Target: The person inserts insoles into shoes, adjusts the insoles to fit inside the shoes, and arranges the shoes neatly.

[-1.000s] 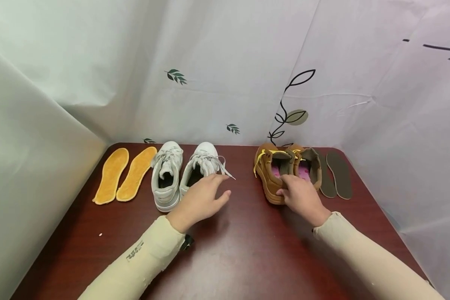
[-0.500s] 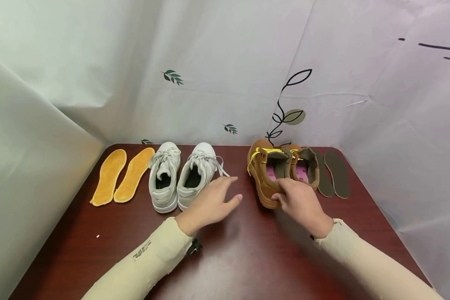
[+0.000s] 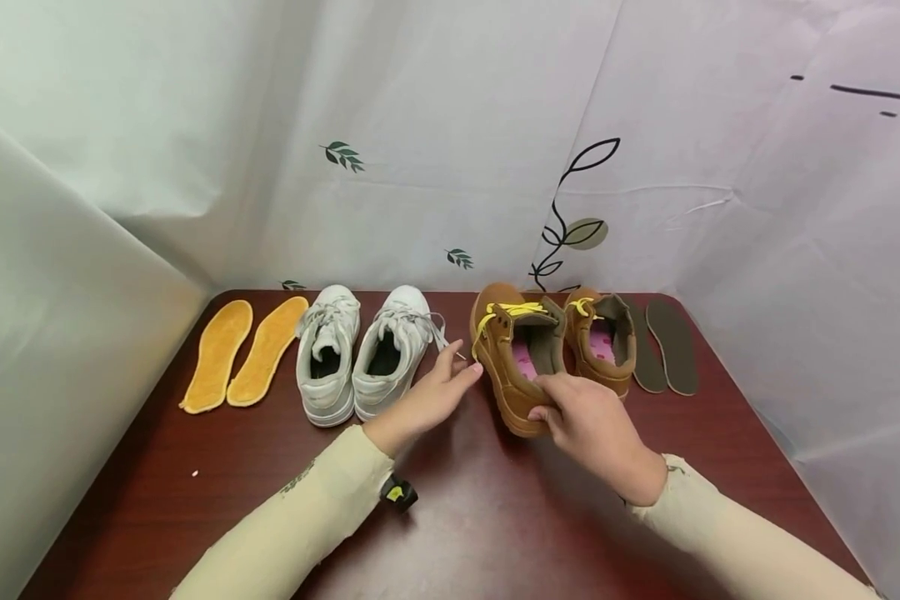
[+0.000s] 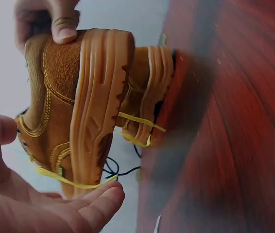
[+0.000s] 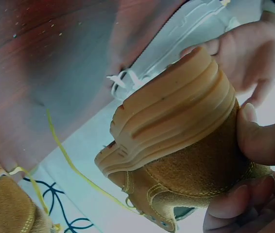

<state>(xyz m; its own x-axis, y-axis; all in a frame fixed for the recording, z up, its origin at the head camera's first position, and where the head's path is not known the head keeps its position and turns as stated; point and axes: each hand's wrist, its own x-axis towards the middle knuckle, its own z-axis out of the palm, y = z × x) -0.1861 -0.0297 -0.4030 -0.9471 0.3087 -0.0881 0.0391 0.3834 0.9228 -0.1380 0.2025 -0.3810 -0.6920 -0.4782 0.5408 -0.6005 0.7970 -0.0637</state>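
Note:
My right hand (image 3: pixel 596 429) grips the heel of a brown suede lace-up shoe (image 3: pixel 506 375), thumb outside and fingers over the collar. It has yellow laces, a thick tan sole and a pink insole. In the right wrist view the sole of this shoe (image 5: pixel 176 111) is turned to the camera, raised off the table. My left hand (image 3: pixel 431 400) is beside the shoe's left side, its fingers extended and palm facing it. A yellow lace (image 4: pixel 69 182) hangs close by the left fingers in the left wrist view. The matching brown shoe (image 3: pixel 596 372) stands just to the right.
Two white sneakers (image 3: pixel 326 402) with white laces stand left of the left hand. Two orange insoles (image 3: pixel 221 354) lie at the far left, and dark grey insoles (image 3: pixel 675 350) at the far right. A pale curtain (image 3: pixel 435 167) rises behind the reddish-brown table (image 3: pixel 495 533).
My right hand has drawn the brown shoe left and toward me, away from its mate. My left hand has moved right, up to the shoe's side.

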